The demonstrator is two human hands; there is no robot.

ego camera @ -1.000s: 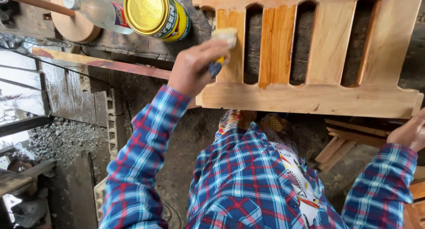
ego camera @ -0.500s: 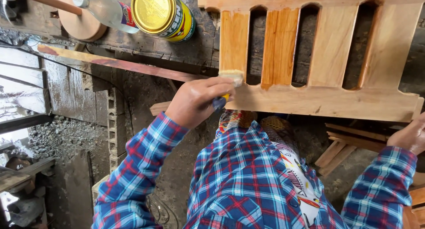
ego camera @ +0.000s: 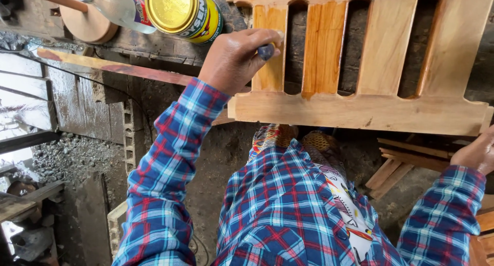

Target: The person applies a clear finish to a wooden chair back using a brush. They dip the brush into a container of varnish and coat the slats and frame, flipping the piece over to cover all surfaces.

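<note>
At the upper centre of the head view, a slatted wooden panel (ego camera: 360, 109) is seen lying flat, its slats running away from the person and its long rail nearest the body.

Item, left hand (ego camera: 237, 57): fingers curled shut around a small brush (ego camera: 267, 50), of which only a blue stub of handle and a pale tip are visible. The brush is held against the leftmost slat (ego camera: 268, 55), which is coated amber, as is the second slat (ego camera: 321, 47). The remaining slats and the rail are bare and pale.

Item, right hand (ego camera: 476, 154): seen only in part at the frame edge, resting at the panel's near right corner. Whether it is gripping or merely pressed against the wood cannot be told.

Item, open yellow tin (ego camera: 182, 11): stood on the dark plank surface (ego camera: 154, 45) just left of the panel, beside a clear bottle (ego camera: 116, 6) and a round wooden disc (ego camera: 85, 19).

Risks judged: the tin could be knocked over by the left forearm, being so near the stroke path. Finish could run into the slots or pool at the slat feet if the brush is overloaded. The panel could shift if the right hand's hold is loose. The plaid sleeve (ego camera: 170, 163) could be dragged across the wet slats.
</note>
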